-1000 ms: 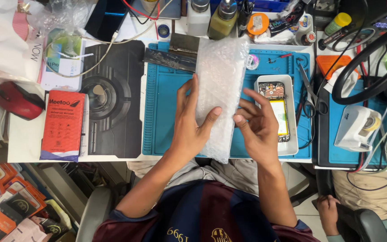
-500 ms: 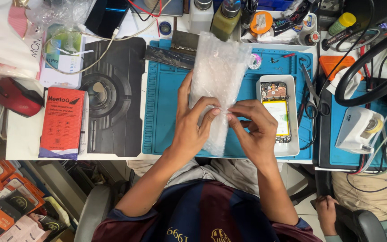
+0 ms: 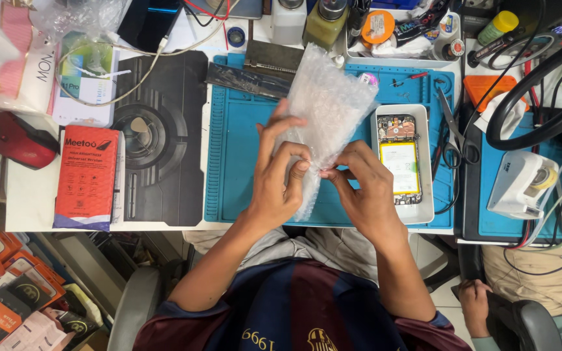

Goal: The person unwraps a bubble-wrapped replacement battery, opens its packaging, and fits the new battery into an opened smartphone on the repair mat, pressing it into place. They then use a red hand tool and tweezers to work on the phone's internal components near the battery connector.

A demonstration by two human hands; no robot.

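Both hands hold a clear bubble-wrap pouch (image 3: 326,104) above the blue work mat (image 3: 235,149). My left hand (image 3: 280,179) grips its lower left side with the thumb and fingers curled around it. My right hand (image 3: 362,192) pinches the pouch's lower right edge, fingertips meeting those of the left hand. The pouch stands lengthwise away from me, tilted slightly right. What is inside it cannot be made out. To the right, an opened phone (image 3: 401,156) with a yellow-labelled battery lies in a white tray (image 3: 425,209).
A red box (image 3: 87,179) and a black round-patterned pad (image 3: 157,136) lie left of the mat, a red mouse (image 3: 17,140) further left. Scissors (image 3: 451,130), bottles, tape and cables crowd the back and right. Another person's hand (image 3: 473,302) rests at lower right.
My hands have moved from lying flat on the pouch to pinching its lower part together. The pouch has tilted a little to the right.
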